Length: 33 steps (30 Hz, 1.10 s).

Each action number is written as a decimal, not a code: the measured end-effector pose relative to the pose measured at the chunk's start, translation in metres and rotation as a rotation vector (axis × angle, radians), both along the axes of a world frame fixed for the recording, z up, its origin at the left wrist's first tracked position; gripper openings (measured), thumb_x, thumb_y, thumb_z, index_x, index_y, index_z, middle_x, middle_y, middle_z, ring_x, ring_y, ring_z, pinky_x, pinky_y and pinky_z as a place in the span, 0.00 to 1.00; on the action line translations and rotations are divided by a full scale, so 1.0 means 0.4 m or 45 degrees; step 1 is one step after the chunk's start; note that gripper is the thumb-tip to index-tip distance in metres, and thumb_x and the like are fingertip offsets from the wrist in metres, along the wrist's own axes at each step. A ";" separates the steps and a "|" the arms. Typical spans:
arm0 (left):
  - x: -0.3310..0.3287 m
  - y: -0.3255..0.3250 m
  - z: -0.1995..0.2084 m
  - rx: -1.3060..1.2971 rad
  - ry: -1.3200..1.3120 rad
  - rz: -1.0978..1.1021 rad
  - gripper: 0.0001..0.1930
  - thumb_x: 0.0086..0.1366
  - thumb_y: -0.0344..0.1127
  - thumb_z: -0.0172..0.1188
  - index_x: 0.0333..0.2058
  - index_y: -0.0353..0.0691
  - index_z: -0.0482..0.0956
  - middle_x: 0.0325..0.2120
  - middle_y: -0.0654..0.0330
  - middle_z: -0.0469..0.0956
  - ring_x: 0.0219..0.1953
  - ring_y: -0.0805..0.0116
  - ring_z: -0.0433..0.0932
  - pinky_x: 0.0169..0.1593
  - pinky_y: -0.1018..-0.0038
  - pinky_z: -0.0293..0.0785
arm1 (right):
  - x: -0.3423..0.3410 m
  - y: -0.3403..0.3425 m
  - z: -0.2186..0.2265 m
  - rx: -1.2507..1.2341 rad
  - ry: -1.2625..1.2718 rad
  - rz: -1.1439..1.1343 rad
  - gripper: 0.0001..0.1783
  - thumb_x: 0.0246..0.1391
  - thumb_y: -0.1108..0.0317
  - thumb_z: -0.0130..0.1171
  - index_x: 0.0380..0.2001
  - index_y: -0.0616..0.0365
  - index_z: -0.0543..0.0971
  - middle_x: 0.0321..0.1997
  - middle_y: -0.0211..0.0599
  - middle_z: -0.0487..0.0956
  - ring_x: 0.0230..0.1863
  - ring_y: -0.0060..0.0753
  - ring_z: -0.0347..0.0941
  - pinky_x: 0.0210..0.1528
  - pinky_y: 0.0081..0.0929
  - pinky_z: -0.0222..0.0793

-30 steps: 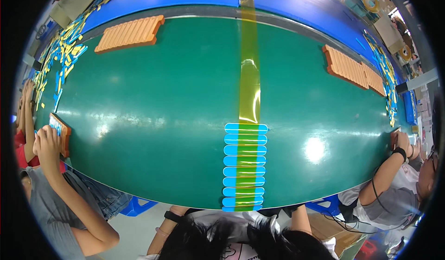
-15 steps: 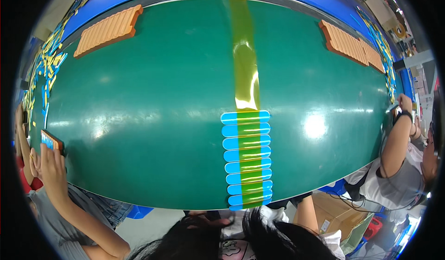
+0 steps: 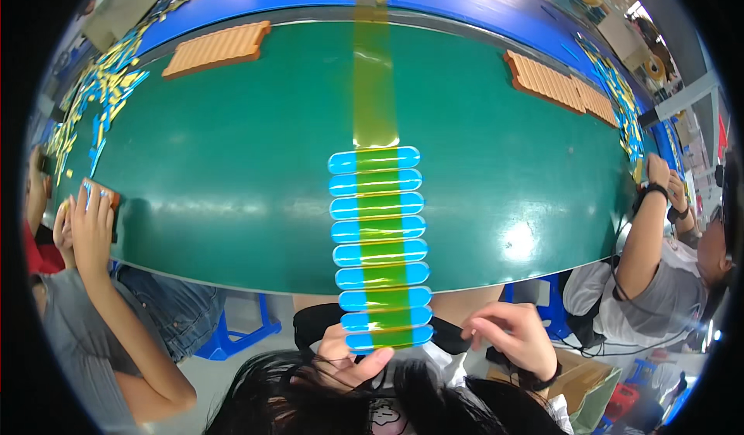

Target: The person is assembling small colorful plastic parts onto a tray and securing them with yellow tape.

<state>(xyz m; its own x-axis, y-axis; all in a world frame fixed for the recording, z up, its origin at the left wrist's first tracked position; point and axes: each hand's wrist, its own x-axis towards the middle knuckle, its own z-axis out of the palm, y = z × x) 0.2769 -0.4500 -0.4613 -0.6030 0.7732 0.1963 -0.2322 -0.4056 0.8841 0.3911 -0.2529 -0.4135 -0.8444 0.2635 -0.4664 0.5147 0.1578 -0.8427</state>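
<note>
A row of several blue round-ended sticks lies crosswise, side by side, under a strip of yellow see-through tape. The tape runs on from the row to the far side of the green table. The row's near end sticks out past the table's front edge. There my left hand grips the last stick, with its thumb on top and its fingers partly hidden beneath and by dark hair. To the right of the row, my right hand hangs in the air with loosely bent fingers apart, holding nothing.
Ribbed orange-brown blocks stand at the far left and far right. Yellow and blue sticks are heaped along the left edge, more on the right. A co-worker's hand is on a block at left; another person sits at right.
My right hand has come into view at the right. My left hand now shows at the row's near end, which reaches further past the table edge. The whole view has shifted.
</note>
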 end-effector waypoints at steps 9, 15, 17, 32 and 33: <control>-0.006 0.036 0.042 -0.501 0.307 -0.073 0.13 0.56 0.27 0.55 0.41 0.34 0.72 0.36 0.55 0.75 0.38 0.68 0.74 0.43 0.75 0.67 | -0.137 -0.004 0.046 -0.381 0.383 -0.041 0.08 0.51 0.71 0.54 0.33 0.65 0.72 0.27 0.29 0.73 0.24 0.14 0.64 0.26 0.12 0.62; -0.009 0.083 0.077 -0.169 0.009 0.215 0.16 0.52 0.24 0.59 0.42 0.33 0.72 0.37 0.57 0.76 0.37 0.78 0.72 0.43 0.79 0.67 | -0.133 0.007 0.066 -0.376 0.542 -0.017 0.05 0.48 0.75 0.56 0.30 0.66 0.74 0.28 0.31 0.73 0.28 0.17 0.66 0.29 0.14 0.63; -0.007 0.085 0.084 -0.455 0.172 0.355 0.12 0.51 0.24 0.61 0.37 0.32 0.76 0.31 0.59 0.78 0.31 0.81 0.74 0.37 0.82 0.69 | -0.137 0.018 0.070 -0.336 0.587 0.005 0.05 0.47 0.76 0.56 0.30 0.66 0.75 0.29 0.32 0.74 0.28 0.18 0.67 0.29 0.15 0.63; 0.007 0.085 0.113 -0.665 0.049 0.240 0.11 0.52 0.26 0.60 0.36 0.32 0.76 0.26 0.61 0.79 0.26 0.82 0.74 0.31 0.85 0.69 | -0.135 0.036 0.064 -0.265 0.330 -0.026 0.05 0.47 0.77 0.56 0.29 0.66 0.77 0.29 0.36 0.75 0.26 0.21 0.72 0.28 0.15 0.69; 0.011 0.082 0.107 -0.627 -0.113 0.213 0.12 0.52 0.26 0.60 0.37 0.32 0.76 0.26 0.61 0.79 0.26 0.83 0.74 0.31 0.85 0.69 | -0.137 0.031 0.060 -0.254 0.316 -0.036 0.04 0.47 0.76 0.56 0.28 0.66 0.77 0.28 0.35 0.75 0.25 0.20 0.72 0.27 0.15 0.69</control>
